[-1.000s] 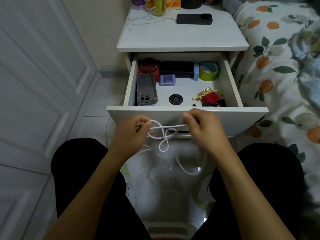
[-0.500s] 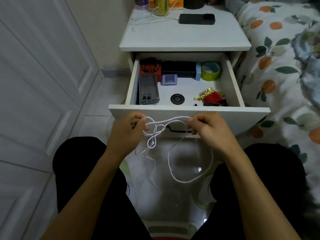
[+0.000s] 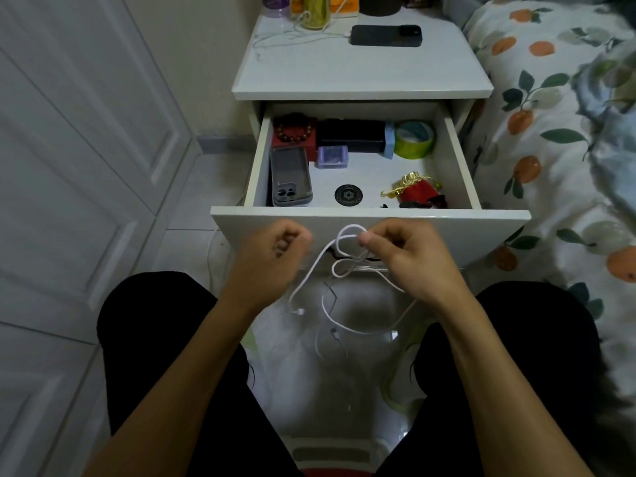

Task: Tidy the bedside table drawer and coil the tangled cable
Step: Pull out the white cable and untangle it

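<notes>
no readable text, labels, brands or numbers on any item

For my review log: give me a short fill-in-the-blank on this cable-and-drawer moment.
1. The right hand pinches the white ____.
2. The drawer stands ____.
3. The black phone lies on top of the ____.
4. The roll of tape in the drawer's back right corner is ____ in colour.

Missing words: cable; open; bedside table; green

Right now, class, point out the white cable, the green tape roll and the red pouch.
white cable [image 3: 347,261]: head view, on the knotted loops beside the right hand.
green tape roll [image 3: 413,146]: head view, on its outer wall.
red pouch [image 3: 418,192]: head view, on its body.
</notes>
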`<control>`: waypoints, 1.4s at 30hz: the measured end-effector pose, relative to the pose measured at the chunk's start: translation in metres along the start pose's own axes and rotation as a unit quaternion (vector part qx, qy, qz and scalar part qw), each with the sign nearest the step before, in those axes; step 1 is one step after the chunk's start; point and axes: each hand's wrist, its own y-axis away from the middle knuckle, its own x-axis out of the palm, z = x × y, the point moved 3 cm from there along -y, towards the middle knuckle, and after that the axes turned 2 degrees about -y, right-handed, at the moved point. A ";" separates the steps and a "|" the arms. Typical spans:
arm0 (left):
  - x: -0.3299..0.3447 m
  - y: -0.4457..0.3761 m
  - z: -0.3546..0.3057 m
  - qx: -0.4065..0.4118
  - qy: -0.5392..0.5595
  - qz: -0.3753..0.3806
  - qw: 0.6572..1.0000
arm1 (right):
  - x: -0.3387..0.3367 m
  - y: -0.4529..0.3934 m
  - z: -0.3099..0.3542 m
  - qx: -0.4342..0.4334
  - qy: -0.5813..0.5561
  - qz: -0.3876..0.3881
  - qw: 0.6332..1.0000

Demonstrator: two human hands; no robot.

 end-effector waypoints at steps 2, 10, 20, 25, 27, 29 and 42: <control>0.011 0.000 -0.012 0.051 0.003 0.032 0.998 | 0.007 0.001 0.004 -0.011 -0.006 0.022 1.000; 0.012 -0.004 -0.001 0.002 0.020 -0.012 1.000 | 0.001 0.003 -0.003 -0.012 0.017 -0.027 0.999; 0.024 -0.009 0.014 -0.067 0.066 0.053 0.994 | -0.011 0.004 -0.006 0.015 -0.214 -0.085 0.973; 0.018 -0.011 0.025 -0.055 0.008 0.033 0.998 | -0.022 0.005 -0.009 0.052 -0.278 -0.098 0.954; 0.021 -0.009 0.021 -0.038 -0.008 0.041 0.998 | -0.019 0.003 -0.006 0.057 -0.226 -0.081 0.969; 0.025 -0.007 0.017 -0.025 -0.013 0.042 0.999 | -0.015 0.002 -0.004 0.058 -0.127 -0.060 0.988; 0.028 -0.010 0.006 0.045 -0.048 0.028 0.997 | 0.013 0.001 0.007 -0.094 0.131 0.123 0.979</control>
